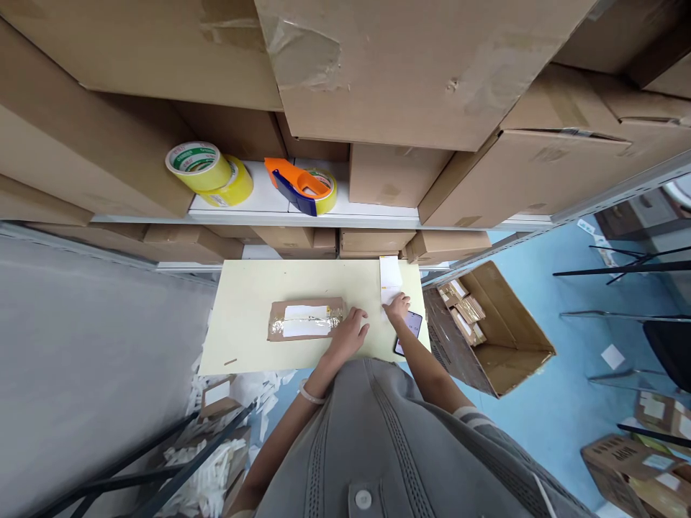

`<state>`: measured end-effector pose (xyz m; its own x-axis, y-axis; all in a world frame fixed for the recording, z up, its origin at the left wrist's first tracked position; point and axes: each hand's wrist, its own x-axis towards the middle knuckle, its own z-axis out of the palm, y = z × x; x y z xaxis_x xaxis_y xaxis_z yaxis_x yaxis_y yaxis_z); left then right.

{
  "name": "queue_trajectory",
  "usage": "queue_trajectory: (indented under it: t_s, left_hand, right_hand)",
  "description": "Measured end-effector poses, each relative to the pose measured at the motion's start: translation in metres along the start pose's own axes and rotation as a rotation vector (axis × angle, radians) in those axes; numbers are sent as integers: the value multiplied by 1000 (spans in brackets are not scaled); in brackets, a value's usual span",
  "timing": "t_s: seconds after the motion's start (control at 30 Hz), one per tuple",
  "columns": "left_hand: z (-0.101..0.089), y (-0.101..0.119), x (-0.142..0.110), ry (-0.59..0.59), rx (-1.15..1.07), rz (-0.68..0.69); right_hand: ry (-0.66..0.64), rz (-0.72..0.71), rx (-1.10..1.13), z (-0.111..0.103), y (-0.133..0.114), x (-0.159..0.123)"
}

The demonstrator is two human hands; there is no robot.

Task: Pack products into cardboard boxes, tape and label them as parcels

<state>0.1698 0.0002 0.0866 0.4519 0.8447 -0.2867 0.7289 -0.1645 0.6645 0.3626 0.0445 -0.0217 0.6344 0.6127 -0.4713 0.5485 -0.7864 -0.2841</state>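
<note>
On the pale table lies a flat brown cardboard parcel [276, 321], wrapped in clear tape, with a white label [305, 329] on its upper face. My left hand [350, 332] is beside the parcel's right end, its fingers loosely bent and apart, with nothing visible in them. Farther right, a strip of white labels [389, 273] runs down from the table's back edge. My right hand [398, 308] has its fingers and thumb closed at the near end of that strip. A phone [410, 331] with a lit screen lies partly under my right wrist.
Yellow tape rolls [202, 169] and an orange-and-blue tape dispenser [299, 188] sit on the shelf beyond the table [242, 288]. Cardboard boxes [389, 173] crowd the shelves. An open carton [510, 352] holding parcels stands right. Paper scraps [210, 467] cover the floor at left.
</note>
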Motion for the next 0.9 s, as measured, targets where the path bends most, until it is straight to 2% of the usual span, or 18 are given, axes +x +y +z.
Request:
queue_trajectory:
  t_s: [0.2, 0.33, 0.4, 0.47, 0.53, 0.63, 0.7, 0.77, 0.9]
  left_hand:
    - [5, -11, 1, 10, -35, -39]
    - [19, -19, 12, 55, -206, -70]
    - [26, -21, 22, 98, -294, -128]
    - [31, -22, 34, 134, -335, -213]
    - [32, -22, 45, 118, -332, -285]
    - [30, -20, 56, 40, -302, -301]
    - [28, -17, 57, 19, -275, -277]
    - [27, -14, 53, 7, -241, -258]
    - [28, -9, 40, -46, -186, -233]
  right_hand:
    - [-141, 42, 161, 2, -9, -2]
    - [-249, -1, 350, -4, -5, -9]
    - [-322, -34, 451, -6, 0, -19]
    - [-411, -65, 548, -9, 7, -31]
    - [-524, -89, 655, -13, 13, -43]
    - [-759, -94, 870, -20, 18, -56]
    - [-866, -75, 999, -24, 15, -59]
    - [-832, -50, 1084, -28, 9, -60]
    - [-609, -53, 1138, -29, -9, -53]
